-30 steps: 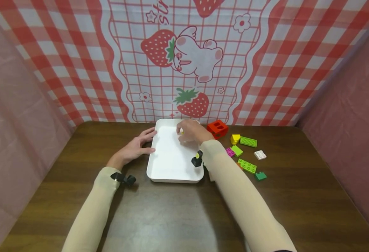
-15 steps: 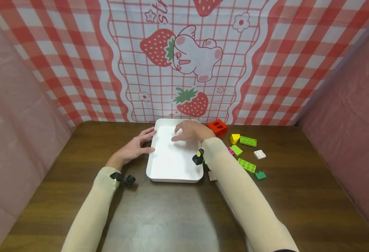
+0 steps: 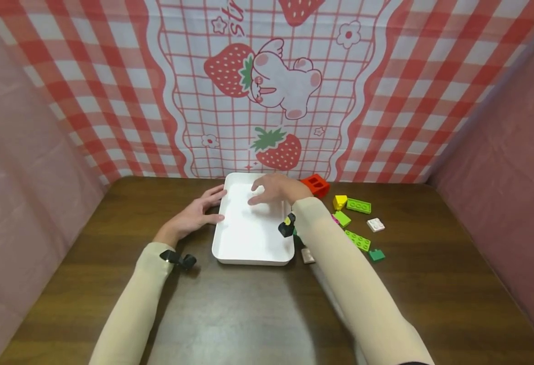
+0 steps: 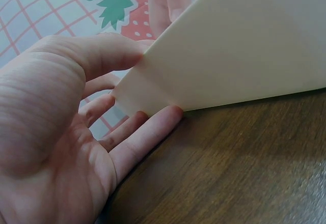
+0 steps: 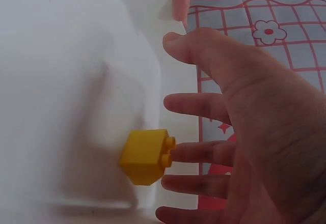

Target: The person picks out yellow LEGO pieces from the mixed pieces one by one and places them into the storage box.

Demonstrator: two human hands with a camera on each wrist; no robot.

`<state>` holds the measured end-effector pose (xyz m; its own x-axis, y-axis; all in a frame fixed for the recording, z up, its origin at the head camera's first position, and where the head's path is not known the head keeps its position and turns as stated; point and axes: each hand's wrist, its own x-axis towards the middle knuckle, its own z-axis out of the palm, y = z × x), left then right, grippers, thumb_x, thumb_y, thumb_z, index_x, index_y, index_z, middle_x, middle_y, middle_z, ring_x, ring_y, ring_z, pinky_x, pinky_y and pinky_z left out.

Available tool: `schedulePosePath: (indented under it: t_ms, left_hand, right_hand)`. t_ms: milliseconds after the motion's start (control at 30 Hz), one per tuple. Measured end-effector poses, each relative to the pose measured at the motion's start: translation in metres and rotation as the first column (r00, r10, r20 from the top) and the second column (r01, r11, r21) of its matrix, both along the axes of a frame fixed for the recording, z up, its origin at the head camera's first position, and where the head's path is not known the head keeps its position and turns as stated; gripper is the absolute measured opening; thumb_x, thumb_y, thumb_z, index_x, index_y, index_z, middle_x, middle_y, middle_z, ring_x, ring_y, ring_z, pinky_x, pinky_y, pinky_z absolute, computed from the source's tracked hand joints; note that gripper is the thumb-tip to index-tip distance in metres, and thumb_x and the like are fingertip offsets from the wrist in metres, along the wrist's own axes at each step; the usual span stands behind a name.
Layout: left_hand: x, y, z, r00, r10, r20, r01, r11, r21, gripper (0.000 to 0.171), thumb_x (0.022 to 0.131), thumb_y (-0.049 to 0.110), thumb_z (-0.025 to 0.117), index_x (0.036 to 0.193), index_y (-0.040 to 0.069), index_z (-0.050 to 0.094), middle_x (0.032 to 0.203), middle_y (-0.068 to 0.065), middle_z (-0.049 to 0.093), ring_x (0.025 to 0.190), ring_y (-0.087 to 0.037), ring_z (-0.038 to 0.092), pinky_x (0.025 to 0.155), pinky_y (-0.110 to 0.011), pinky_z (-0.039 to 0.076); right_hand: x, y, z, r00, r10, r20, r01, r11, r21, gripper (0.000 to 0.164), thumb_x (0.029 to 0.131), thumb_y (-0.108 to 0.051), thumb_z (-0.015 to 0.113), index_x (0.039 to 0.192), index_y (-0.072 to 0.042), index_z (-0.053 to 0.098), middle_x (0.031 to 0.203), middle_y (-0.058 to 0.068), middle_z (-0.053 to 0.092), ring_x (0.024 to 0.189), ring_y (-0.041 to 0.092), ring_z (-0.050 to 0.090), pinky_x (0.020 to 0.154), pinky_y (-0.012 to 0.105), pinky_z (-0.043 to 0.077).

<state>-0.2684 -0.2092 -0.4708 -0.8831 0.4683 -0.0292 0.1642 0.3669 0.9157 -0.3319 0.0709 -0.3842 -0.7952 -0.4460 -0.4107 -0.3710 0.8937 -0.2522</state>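
Note:
A shallow white tray (image 3: 249,235) lies on the wooden table. My left hand (image 3: 194,213) rests against the tray's left side, its thumb and fingertips touching the outer wall (image 4: 234,51) in the left wrist view. Over the far right part of the tray is my right hand (image 3: 273,190), fingers spread and holding nothing. Just beyond those fingertips, in the right wrist view, a yellow building block (image 5: 143,155) with studs facing the fingers sits inside the tray. In the head view the right hand hides that block.
Right of the tray lie loose building blocks: a red piece (image 3: 317,185), a yellow one (image 3: 340,202), a long green one (image 3: 359,206), a white one (image 3: 376,224) and a dark green one (image 3: 377,255). The right sleeve (image 3: 340,258) covers part of this group. A patterned cloth (image 3: 376,152) hangs behind.
One second ago a bit of yellow showed at my right fingertips; since then the fingers have spread and the yellow block is let go inside the tray. My left hand stays put.

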Motion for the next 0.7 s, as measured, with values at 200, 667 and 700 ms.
schedulePosePath:
  t_ms: [200, 667, 700]
  left_hand:
    - [0.001, 0.002, 0.001, 1.0, 0.009, 0.012, -0.009, 1.0, -0.004, 0.083, 0.107, 0.01, 0.075, 0.177, 0.003, 0.031, 0.192, -0.014, 0.009, 0.174, -0.049, 0.024, 0.14, -0.072, 0.021]
    - [-0.002, 0.0, -0.003, 1.0, 0.0, -0.002, 0.0, 1.0, -0.003, 0.082, 0.108, 0.011, 0.075, 0.177, 0.004, 0.031, 0.192, -0.015, 0.01, 0.172, -0.051, 0.028, 0.139, -0.073, 0.023]
    - [-0.002, 0.0, -0.004, 1.0, -0.001, -0.002, 0.001, 1.0, -0.002, 0.082, 0.108, 0.011, 0.075, 0.177, 0.003, 0.031, 0.192, -0.015, 0.01, 0.172, -0.05, 0.028, 0.139, -0.073, 0.023]
  right_hand:
    - [0.0, 0.001, 0.012, 0.999, 0.009, -0.033, -0.008, 1.0, 0.006, 0.069, 0.106, -0.062, 0.068, 0.164, -0.026, 0.059, 0.183, 0.009, 0.042, 0.168, 0.033, 0.041, 0.138, 0.059, 0.037]
    - [-0.001, 0.0, 0.031, 0.999, -0.009, -0.044, 0.009, 1.0, 0.006, 0.07, 0.105, -0.061, 0.072, 0.166, -0.029, 0.057, 0.183, 0.006, 0.041, 0.168, 0.034, 0.041, 0.137, 0.064, 0.038]
    - [-0.001, 0.0, 0.031, 0.999, -0.01, -0.041, 0.01, 1.0, 0.006, 0.07, 0.105, -0.061, 0.072, 0.166, -0.029, 0.057, 0.184, 0.006, 0.041, 0.168, 0.034, 0.041, 0.137, 0.064, 0.038]
